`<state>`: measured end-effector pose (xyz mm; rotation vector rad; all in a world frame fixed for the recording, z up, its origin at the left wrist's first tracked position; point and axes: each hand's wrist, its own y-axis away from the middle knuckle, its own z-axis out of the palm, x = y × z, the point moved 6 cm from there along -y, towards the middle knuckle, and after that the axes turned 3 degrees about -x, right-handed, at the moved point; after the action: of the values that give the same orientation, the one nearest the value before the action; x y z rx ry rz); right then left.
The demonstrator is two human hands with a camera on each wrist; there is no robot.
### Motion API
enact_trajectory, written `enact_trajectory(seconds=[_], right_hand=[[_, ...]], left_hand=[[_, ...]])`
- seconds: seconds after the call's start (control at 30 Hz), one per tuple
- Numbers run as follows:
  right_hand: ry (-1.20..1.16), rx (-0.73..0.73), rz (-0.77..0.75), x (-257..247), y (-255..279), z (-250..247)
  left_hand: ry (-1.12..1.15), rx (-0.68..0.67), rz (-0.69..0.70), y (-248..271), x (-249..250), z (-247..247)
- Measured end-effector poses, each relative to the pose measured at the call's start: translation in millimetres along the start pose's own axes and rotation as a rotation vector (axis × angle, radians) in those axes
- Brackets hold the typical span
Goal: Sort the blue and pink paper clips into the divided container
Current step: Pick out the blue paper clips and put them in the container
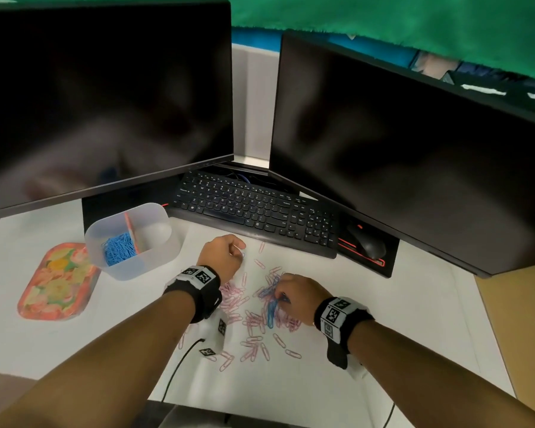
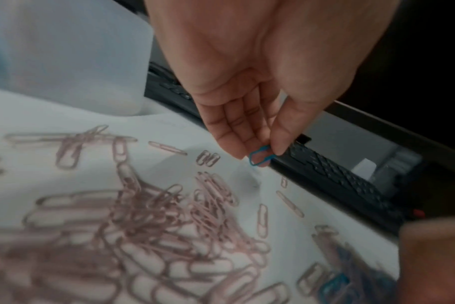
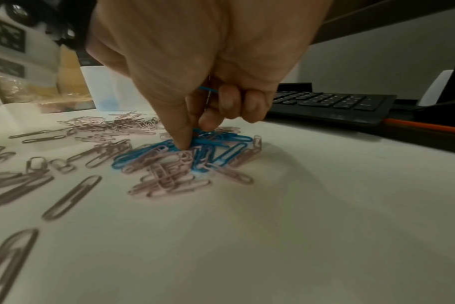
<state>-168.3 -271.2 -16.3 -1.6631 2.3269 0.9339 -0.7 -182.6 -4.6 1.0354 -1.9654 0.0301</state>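
White desk surface [image 1: 368, 335] under two dark monitors. Far left, a floral tray [image 1: 56, 282] is lying flat; just beside it the divided container [image 1: 155, 261] is standing, blue clips [image 1: 119, 248] filling its left compartment. My left hand [image 1: 221, 257] is pinching one blue paper clip [image 2: 260, 157] between thumb and fingertips. Pink paper clips [image 1: 254, 332] are lying scattered between my hands. My right hand [image 1: 300, 296] is curling down into a blue cluster [image 3: 208, 148], thumb tip pressing on it, one blue clip showing inside the curled fingers.

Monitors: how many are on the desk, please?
2. The left monitor stands behind the divided container; the right monitor stands above the mouse. None seems hidden.
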Motion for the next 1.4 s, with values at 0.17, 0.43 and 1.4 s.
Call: enact_trajectory(seconds=[0.17,0.43,1.4], right_hand=[[-0.159,0.087,0.076,9.1,-0.9,-5.4],[-0.81,0.192,0.323,44.5,13.1,-16.7],[-0.949,0.175,0.503,56.1,39.4,13.3]], left_hand=[[0.431,-0.077,-0.148,1.0,-15.2,2.4],[0.778,-0.206,-0.288,16.0,-9.3,17.3],[-0.58,-0.297,0.129,57.9,-2.5,71.8]])
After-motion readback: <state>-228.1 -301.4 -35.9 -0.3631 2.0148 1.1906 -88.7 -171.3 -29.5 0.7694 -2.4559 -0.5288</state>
